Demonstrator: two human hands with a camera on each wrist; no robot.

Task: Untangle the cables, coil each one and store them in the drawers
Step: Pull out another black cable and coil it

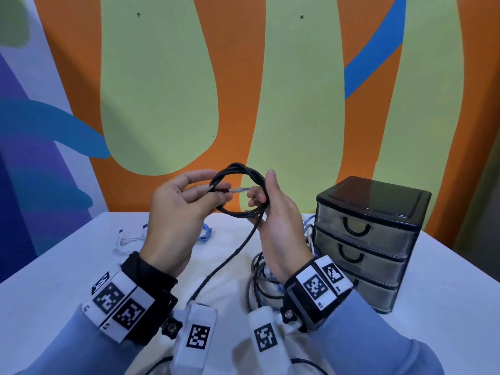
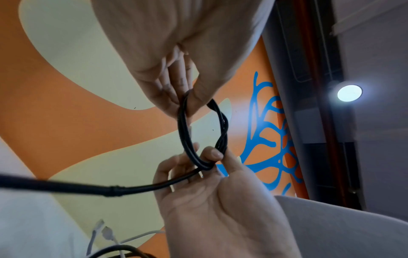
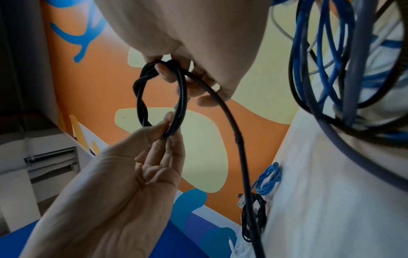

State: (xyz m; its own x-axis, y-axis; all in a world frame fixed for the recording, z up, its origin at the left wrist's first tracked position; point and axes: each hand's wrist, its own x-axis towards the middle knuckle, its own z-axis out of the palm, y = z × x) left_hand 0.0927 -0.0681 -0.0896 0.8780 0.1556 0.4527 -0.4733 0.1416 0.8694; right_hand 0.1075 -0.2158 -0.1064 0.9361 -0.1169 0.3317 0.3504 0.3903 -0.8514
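Both hands hold a black cable [image 1: 238,169] up above the table, wound into a small loop of two or three turns. My left hand [image 1: 186,197] pinches the loop's left side [image 2: 184,129] between thumb and fingers. My right hand [image 1: 266,198] grips the right side [image 3: 160,69], and its fingertips touch the cable's silver plug [image 1: 239,190] lying across the loop. The cable's loose tail [image 1: 232,255] hangs down to the table between my wrists. A black three-drawer box [image 1: 368,239] with clear drawers stands at the right, all drawers closed.
A tangle of blue, grey and black cables [image 1: 266,282] lies under my right wrist beside the drawers. A coiled blue cable [image 1: 205,234] and a white cable [image 1: 127,239] lie at the back of the white table [image 1: 54,280]. A painted wall stands behind.
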